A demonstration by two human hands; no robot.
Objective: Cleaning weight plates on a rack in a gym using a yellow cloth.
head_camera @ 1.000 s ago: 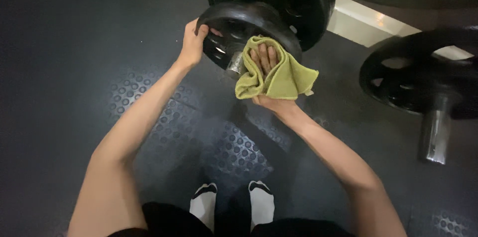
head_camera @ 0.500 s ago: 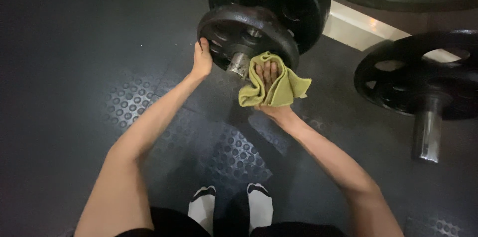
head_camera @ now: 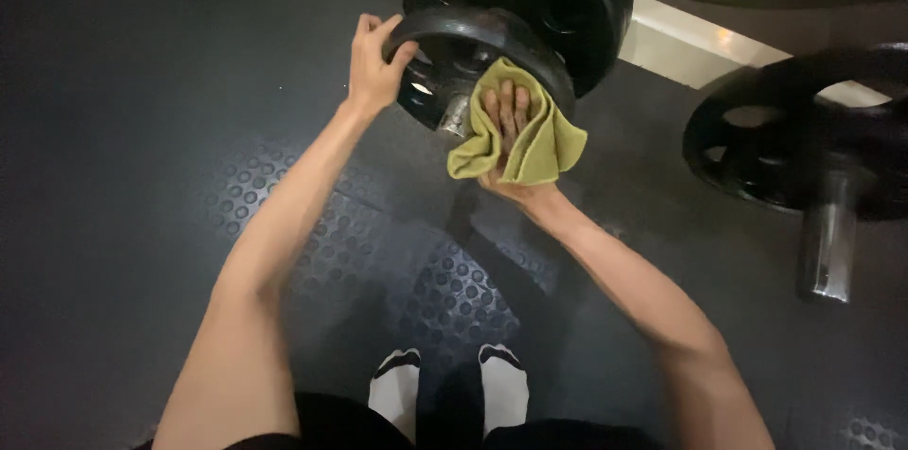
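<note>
Cloth (head_camera: 530,143), yellow-green and crumpled, is pressed by the right hand (head_camera: 509,133) against a black weight plate (head_camera: 445,43), gripped at its rim by the left hand (head_camera: 372,67); a second loaded barbell (head_camera: 804,162) lies nearby.

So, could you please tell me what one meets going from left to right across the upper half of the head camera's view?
Left hand gripping the rim of the front weight plate → right hand pressing the green cloth against that plate → pale strip → second black weight plate on its metal bar.
</note>
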